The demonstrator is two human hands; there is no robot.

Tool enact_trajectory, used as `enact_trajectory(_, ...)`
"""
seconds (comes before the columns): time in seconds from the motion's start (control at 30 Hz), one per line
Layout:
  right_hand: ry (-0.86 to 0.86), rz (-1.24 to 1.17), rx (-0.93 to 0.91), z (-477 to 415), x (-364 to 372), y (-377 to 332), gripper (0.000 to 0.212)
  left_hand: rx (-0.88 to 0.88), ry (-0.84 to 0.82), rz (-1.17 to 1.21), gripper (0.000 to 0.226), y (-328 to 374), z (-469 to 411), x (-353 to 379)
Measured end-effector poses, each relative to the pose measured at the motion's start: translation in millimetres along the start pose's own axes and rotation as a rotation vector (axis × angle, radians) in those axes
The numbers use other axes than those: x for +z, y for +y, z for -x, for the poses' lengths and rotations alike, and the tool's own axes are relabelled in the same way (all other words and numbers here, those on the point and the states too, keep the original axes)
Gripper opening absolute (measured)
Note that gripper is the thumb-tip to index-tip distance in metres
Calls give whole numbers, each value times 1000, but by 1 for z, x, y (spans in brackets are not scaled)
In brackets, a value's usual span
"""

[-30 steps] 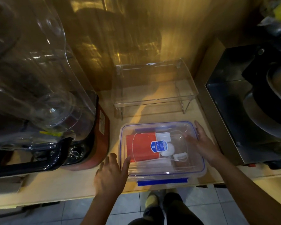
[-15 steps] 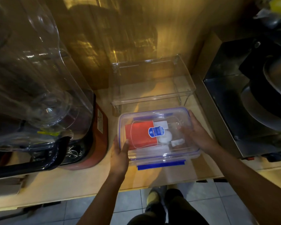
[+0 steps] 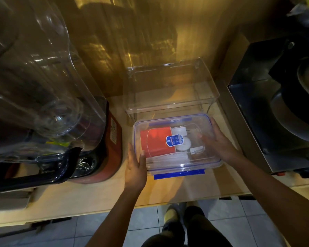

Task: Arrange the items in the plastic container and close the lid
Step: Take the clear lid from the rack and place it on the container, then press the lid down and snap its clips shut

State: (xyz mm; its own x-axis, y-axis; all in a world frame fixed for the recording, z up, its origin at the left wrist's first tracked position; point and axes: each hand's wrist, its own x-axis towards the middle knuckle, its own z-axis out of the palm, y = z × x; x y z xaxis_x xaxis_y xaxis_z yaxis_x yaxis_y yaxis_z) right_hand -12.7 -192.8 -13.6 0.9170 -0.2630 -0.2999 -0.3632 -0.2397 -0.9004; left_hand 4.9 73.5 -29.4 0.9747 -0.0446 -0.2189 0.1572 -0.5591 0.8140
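Head view: both hands grip a lidded plastic container (image 3: pixel 177 143) on the wooden surface (image 3: pixel 194 186).
Left hand (image 3: pixel 135 166) clasps the container's left side, thumb on the lid (image 3: pixel 194 157), fingers wrapped around the wall. Right hand (image 3: pixel 219 141) holds the right side, fingers (image 3: pixel 206 139) spread over the lid top. Lid is on; near-edge blue latch (image 3: pixel 178 174) sticks out flat. Inside: red item (image 3: pixel 155 141), round white piece (image 3: pixel 184 146), small white packets, exact kind unclear. Container sits just in front of a clear acrylic stand (image 3: pixel 171 90), blender (image 3: pixel 43 104) to the left, metal appliance (image 3: pixel 278 107) to the right.
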Motion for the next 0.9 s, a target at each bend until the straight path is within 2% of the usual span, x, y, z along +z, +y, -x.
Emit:
enact_trajectory(0.1, 22, 118, 4, -2, -1, 1, 68, 37, 40, -163, 62, 1, -2, -2)
enact_trajectory(0.2, 140, 523, -59, -10, -4, -6, 69, 258, 119, -387, 66, 11, -11, -8)
enact_trajectory(0.3, 140, 634, -162, -18, -4, -20, 69, 387, 85, -576, 68, 27, -29, -4)
enact_trajectory(0.43, 45, 819, -159, -22, 10, -21, 70, 388, -63, -786, 70, 29, -43, 8)
enact_trajectory(0.57, 210, 923, -270, -24, 6, -16, 53, 358, -102, -772, 66, 12, -33, 10)
enact_trajectory(0.63, 238, 953, -253, -30, 2, -18, 48, 359, -118, -761, 63, 7, -25, 9)
enact_trajectory(0.73, 108, 889, -28, -52, 0, -30, 56, 333, -124, -748, 62, 7, -24, 9)
enact_trajectory(0.9, -388, 653, 257, -85, -9, -59, 63, 307, -140, -716, 68, 10, -24, 8)
